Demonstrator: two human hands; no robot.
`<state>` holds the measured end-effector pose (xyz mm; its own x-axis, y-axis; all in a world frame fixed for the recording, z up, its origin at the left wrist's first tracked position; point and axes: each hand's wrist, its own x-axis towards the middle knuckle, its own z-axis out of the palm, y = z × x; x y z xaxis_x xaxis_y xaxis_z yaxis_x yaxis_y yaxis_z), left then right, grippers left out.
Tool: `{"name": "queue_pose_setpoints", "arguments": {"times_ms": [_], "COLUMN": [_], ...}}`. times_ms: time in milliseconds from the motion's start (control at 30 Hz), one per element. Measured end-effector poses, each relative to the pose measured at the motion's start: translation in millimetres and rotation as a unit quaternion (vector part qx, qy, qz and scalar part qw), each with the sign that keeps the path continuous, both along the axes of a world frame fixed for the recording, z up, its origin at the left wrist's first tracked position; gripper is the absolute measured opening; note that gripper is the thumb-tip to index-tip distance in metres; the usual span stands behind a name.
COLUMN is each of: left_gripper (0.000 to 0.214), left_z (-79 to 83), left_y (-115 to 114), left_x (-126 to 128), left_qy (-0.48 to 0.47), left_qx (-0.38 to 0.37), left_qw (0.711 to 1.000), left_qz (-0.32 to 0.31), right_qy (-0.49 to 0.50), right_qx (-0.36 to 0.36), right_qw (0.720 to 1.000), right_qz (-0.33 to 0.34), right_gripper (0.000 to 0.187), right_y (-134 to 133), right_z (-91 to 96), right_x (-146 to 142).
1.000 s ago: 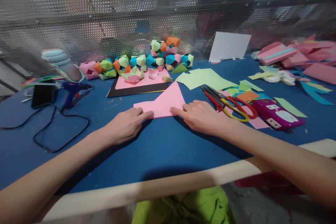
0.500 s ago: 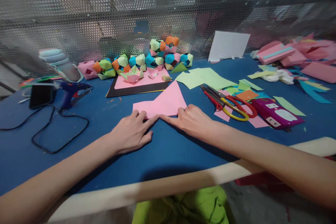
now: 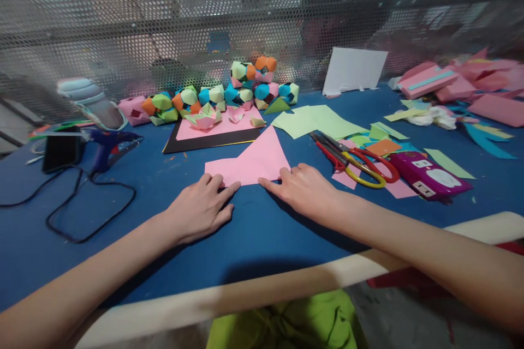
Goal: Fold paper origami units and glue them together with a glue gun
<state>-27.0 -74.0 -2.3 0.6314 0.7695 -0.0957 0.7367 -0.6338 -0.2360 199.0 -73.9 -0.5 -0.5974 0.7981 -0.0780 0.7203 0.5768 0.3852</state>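
Smooth pink paper (image 3: 260, 159), creased to a triangular peak, is pressed flat on the blue table (image 3: 262, 229) by the left hand (image 3: 200, 204) and right hand (image 3: 306, 190), both loosely open. It is backed by a black board (image 3: 213, 143) and flanked by scissors (image 3: 347, 157).

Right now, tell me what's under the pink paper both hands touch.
Blue tabletop shows along the near edge of the pink paper; what lies directly beneath is covered. The left hand and right hand hide its near corners.
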Motion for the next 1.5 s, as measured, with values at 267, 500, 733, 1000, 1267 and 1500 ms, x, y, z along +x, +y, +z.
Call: {"name": "queue_pose_setpoints", "arguments": {"times_ms": [267,500,733,1000,1267,1500], "left_gripper": [0.049,0.054,0.061,0.069,0.068,0.055], "left_z": [-8.2,-2.0,0.6,0.4,-6.2,6.6], "left_y": [-6,-11,-11,-5,-3,-5], "left_x": [-17,-23,-30,-36,-41,-46], "left_qy": [-0.049,-0.006,-0.027,-0.099,-0.109,-0.051], "left_qx": [-0.011,-0.019,-0.014,-0.050,-0.028,-0.007], "left_qw": [0.998,0.997,0.996,0.989,0.989,0.995], "left_qz": [0.023,0.072,0.087,0.100,0.093,0.083], "right_qy": [0.020,0.062,0.095,0.180,0.082,0.052], "right_qx": [0.008,0.028,0.061,0.025,0.031,0.025], "right_qw": [1.000,0.997,0.994,0.983,0.996,0.998], "right_qz": [-0.002,0.035,0.003,-0.020,-0.026,-0.037], "right_gripper": [0.033,0.036,0.037,0.039,0.055,0.047], "right_y": [-4,-4,-4,4,-3,-5], "right_z": [-8.1,-17.3,-28.5,-29.4,-13.7,-12.4], "right_x": [21,38,62,72,50,44]}}
